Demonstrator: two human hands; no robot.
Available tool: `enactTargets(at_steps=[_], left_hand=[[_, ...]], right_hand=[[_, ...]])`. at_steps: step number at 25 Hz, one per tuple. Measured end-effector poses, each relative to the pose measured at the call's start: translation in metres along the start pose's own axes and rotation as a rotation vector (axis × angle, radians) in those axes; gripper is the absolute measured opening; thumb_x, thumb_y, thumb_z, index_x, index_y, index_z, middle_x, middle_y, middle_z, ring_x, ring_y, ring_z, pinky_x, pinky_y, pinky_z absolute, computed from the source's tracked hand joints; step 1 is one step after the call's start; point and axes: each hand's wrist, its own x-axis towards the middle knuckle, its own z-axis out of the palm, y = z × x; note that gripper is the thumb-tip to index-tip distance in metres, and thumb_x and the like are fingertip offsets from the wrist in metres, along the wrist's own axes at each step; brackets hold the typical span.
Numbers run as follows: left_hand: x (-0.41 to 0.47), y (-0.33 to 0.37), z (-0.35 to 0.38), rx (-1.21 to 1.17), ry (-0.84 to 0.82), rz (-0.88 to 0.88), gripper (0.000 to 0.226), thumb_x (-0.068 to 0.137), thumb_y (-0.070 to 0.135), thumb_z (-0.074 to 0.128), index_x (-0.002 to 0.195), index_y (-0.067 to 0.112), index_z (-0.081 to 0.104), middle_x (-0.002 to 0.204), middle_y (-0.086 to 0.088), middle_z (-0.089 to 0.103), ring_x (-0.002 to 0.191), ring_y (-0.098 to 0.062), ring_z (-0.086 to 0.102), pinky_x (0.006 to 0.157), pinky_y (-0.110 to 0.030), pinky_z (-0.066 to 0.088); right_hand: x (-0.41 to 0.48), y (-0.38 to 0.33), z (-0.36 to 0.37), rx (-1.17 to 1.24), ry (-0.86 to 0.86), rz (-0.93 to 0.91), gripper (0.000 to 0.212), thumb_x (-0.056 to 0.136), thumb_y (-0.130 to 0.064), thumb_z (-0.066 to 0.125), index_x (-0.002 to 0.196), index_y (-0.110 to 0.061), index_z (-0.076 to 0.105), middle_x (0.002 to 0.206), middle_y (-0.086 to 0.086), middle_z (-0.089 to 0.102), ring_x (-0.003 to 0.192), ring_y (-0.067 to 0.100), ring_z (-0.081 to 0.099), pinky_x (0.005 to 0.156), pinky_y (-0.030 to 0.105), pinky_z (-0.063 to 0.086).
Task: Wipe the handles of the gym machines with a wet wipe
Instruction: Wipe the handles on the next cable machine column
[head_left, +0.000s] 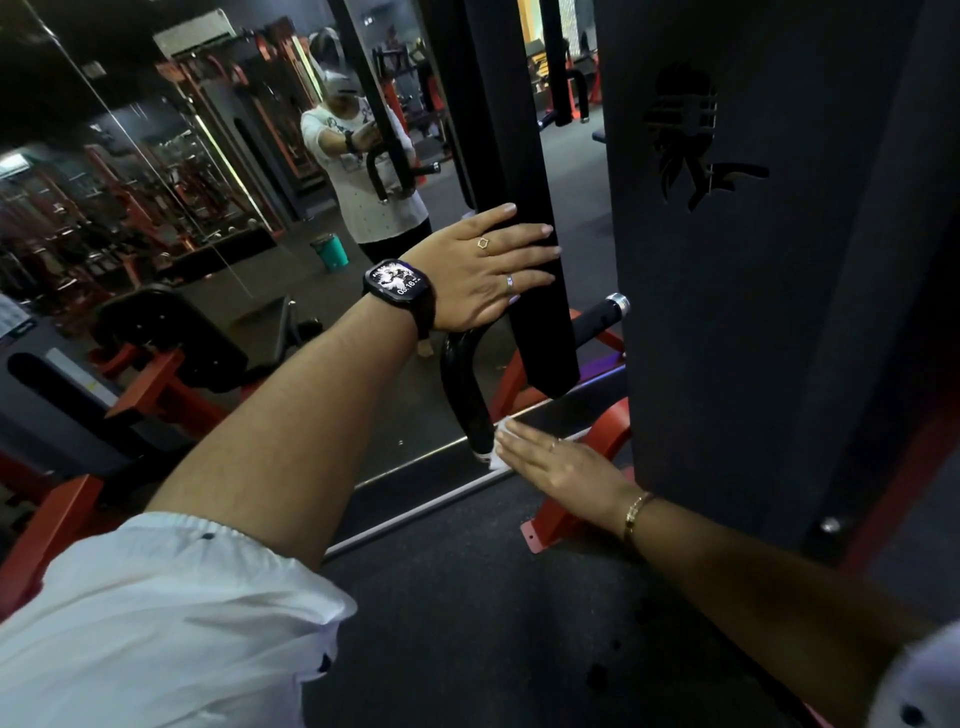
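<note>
Left hand (483, 270) flat on black post (537, 156), fingers straight, gripping nothing, right hand (561, 467) lower and nearer, straight fingers pressing white wipe (502, 440) against lower end of curved black handle (462, 389), mirror (218, 249) far left

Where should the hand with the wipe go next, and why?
Probably slide the wet wipe up the curved black handle. The right hand presses it against the handle's lower end only, with the whole bend above it bare, and the left hand rests flat on the upright bar.
</note>
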Motion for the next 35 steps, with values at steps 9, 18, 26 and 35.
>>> enactTargets(at_steps=[9, 18, 26, 35], left_hand=[[0.0, 0.001, 0.001, -0.027, 0.022, -0.002, 0.045, 0.101, 0.027, 0.026, 0.131, 0.017, 0.057, 0.143, -0.004, 0.05, 0.138, -0.023, 0.038, 0.115, -0.045, 0.02], [-0.001, 0.001, 0.003, -0.038, 0.019, -0.001, 0.046, 0.101, 0.027, 0.024, 0.131, 0.016, 0.057, 0.144, -0.003, 0.048, 0.138, -0.023, 0.038, 0.115, -0.045, 0.019], [-0.002, -0.001, 0.006, -0.047, 0.013, -0.003, 0.047, 0.101, 0.028, 0.022, 0.132, 0.016, 0.056, 0.144, -0.003, 0.048, 0.138, -0.023, 0.037, 0.115, -0.045, 0.016], [-0.003, -0.001, 0.007, -0.051, 0.015, -0.015, 0.046, 0.1, 0.027, 0.025, 0.132, 0.017, 0.056, 0.144, -0.003, 0.048, 0.138, -0.023, 0.038, 0.115, -0.045, 0.018]], right_hand=[[0.066, -0.01, -0.022, 0.056, 0.305, 0.003, 0.046, 0.089, 0.012, 0.052, 0.134, 0.003, 0.048, 0.144, 0.015, 0.044, 0.138, 0.03, 0.035, 0.107, 0.04, 0.04], [0.094, -0.013, -0.04, 0.031, 0.404, -0.071, 0.025, 0.097, 0.002, 0.049, 0.115, 0.001, 0.066, 0.13, 0.014, 0.059, 0.129, 0.029, 0.047, 0.109, 0.039, 0.038], [0.09, -0.026, -0.024, -0.06, 0.297, -0.122, 0.019, 0.095, -0.001, 0.051, 0.097, 0.001, 0.07, 0.113, 0.015, 0.066, 0.125, 0.028, 0.051, 0.116, 0.038, 0.025], [0.069, -0.02, 0.01, -0.232, 0.101, -0.102, 0.039, 0.093, -0.018, 0.037, 0.109, -0.006, 0.071, 0.124, 0.01, 0.063, 0.13, 0.022, 0.044, 0.118, 0.035, -0.01]])
